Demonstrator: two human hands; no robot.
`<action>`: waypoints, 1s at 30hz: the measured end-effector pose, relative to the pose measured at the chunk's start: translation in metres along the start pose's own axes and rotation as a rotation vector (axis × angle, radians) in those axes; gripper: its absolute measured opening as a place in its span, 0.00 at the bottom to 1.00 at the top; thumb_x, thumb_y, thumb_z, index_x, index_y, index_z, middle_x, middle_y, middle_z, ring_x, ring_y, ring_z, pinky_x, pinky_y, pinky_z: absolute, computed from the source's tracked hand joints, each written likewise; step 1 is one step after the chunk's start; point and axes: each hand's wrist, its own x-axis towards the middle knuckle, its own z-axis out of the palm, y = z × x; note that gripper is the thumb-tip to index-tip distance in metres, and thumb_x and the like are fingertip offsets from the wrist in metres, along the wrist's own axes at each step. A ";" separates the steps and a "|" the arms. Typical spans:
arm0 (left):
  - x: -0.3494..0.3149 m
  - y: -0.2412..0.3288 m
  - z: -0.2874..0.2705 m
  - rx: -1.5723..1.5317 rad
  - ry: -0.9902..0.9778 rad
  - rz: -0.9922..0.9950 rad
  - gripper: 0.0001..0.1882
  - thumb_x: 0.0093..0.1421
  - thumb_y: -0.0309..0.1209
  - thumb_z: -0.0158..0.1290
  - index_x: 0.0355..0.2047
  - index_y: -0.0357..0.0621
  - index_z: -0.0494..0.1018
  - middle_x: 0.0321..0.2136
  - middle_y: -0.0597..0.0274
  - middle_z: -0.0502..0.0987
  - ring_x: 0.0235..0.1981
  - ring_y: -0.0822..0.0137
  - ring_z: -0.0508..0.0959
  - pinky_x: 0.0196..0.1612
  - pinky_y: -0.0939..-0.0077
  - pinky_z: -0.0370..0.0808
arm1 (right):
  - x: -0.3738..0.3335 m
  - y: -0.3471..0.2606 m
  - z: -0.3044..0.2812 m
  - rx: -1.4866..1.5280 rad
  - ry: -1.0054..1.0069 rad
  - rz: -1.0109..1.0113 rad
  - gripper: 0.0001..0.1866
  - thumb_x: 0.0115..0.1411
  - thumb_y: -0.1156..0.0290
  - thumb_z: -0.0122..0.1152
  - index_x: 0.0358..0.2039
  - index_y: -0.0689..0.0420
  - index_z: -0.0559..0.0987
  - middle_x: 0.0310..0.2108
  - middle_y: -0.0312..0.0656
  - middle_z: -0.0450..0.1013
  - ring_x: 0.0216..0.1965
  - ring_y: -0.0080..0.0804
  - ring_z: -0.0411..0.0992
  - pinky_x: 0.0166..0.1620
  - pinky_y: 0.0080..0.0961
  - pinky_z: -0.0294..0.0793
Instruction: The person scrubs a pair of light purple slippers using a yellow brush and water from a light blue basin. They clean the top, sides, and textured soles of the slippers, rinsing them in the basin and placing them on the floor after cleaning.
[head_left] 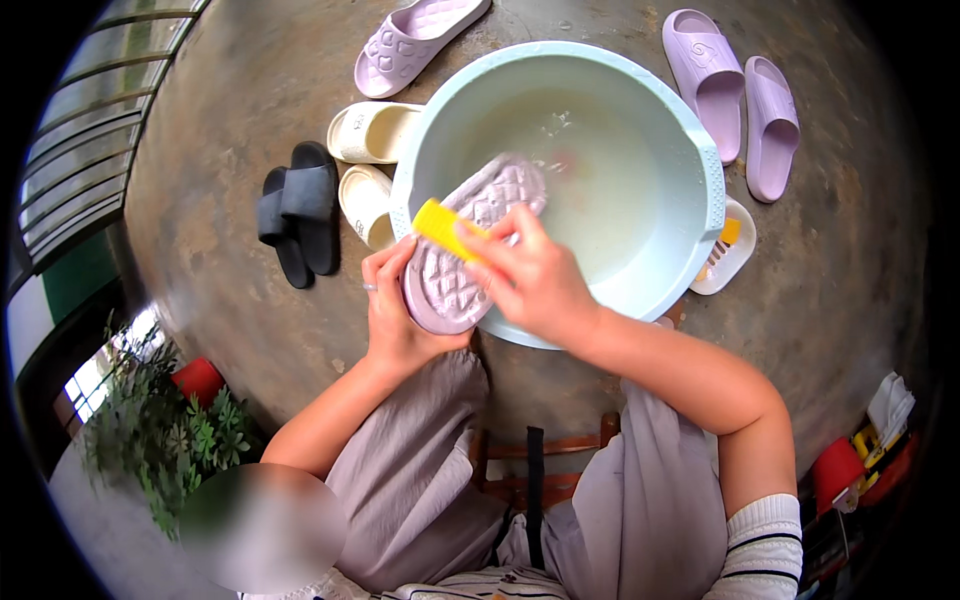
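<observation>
My left hand point(393, 315) is closed around the near end of a wet lilac slipper point(455, 290). The slipper's face with a quilted diamond pattern is turned up, and its far end reaches over a pale blue basin point(672, 245). Gripped in my right hand point(545, 280) is a yellow scrubbing brush point(437, 222), laid against the slipper near its left edge. The brush's bristles are hidden from view. Cloudy water point(600, 200) with a few bubbles lies in the basin, below both hands.
Around the basin on the stained concrete floor are cream slippers point(375, 132), black slides point(310, 195), a lilac slipper point(410, 45), a lilac pair point(712, 90) and a white slipper point(735, 255). A metal railing point(90, 130) and green plants point(190, 430) stand at left.
</observation>
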 end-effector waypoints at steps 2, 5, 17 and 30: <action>0.001 -0.007 -0.004 -0.028 0.004 -0.012 0.58 0.27 0.39 0.75 0.60 0.34 0.61 0.50 0.50 0.66 0.53 0.53 0.67 0.59 0.62 0.66 | 0.009 0.022 0.001 -0.091 0.053 0.041 0.20 0.61 0.70 0.65 0.55 0.50 0.80 0.37 0.44 0.70 0.28 0.36 0.75 0.32 0.31 0.76; -0.001 -0.021 -0.016 -0.112 -0.023 -0.051 0.58 0.27 0.41 0.73 0.60 0.34 0.61 0.50 0.51 0.65 0.53 0.55 0.67 0.59 0.62 0.66 | 0.018 0.046 -0.009 -0.147 0.101 0.135 0.20 0.61 0.69 0.63 0.55 0.51 0.80 0.37 0.44 0.69 0.24 0.40 0.74 0.28 0.33 0.77; 0.013 -0.049 -0.004 -0.339 0.210 -0.055 0.59 0.32 0.36 0.75 0.63 0.35 0.55 0.58 0.48 0.64 0.62 0.54 0.66 0.65 0.62 0.63 | 0.043 0.003 -0.006 -0.386 0.082 -0.085 0.22 0.61 0.70 0.63 0.56 0.51 0.78 0.39 0.45 0.68 0.26 0.38 0.74 0.27 0.33 0.76; 0.018 -0.037 0.008 -0.425 0.229 -0.088 0.58 0.33 0.32 0.74 0.63 0.36 0.53 0.61 0.46 0.62 0.64 0.54 0.66 0.67 0.62 0.62 | 0.025 0.027 -0.026 0.206 0.178 0.330 0.23 0.63 0.65 0.66 0.58 0.53 0.76 0.38 0.39 0.69 0.22 0.25 0.69 0.24 0.23 0.70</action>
